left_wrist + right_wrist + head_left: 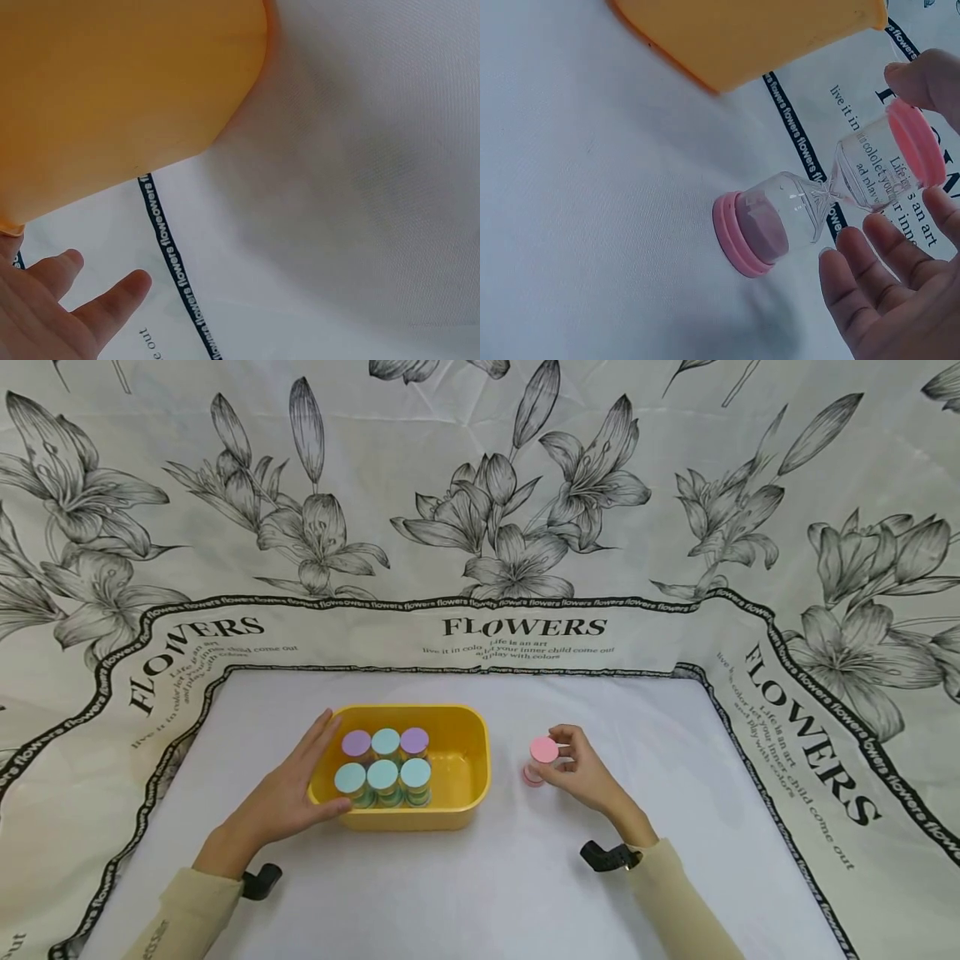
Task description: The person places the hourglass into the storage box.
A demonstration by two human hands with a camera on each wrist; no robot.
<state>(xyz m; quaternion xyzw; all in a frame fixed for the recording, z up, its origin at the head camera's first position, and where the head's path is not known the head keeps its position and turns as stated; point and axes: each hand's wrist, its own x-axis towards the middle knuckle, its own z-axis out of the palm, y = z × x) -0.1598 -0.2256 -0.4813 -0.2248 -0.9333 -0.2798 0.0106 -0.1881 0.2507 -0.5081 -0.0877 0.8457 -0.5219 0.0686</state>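
Note:
My right hand (588,777) pinches the upper pink cap of a sand timer (543,749) between thumb and fingers. In the right wrist view, the sand timer (821,196) has clear glass and pink sand in its lower bulb. Whether its base touches the cloth I cannot tell. My left hand (288,789) lies along the left side of a yellow bin (456,768), its thumb by the front rim and fingers extended toward the far left corner. Several sand timers with blue caps (384,775) and purple caps (356,744) stand in two rows inside the bin's left part.
A white cloth (480,893) covers the table, with a black printed border (480,670) along its far edge. Behind it rises fabric with flower drawings (517,552). Dark wrist straps (609,857) sit on both forearms.

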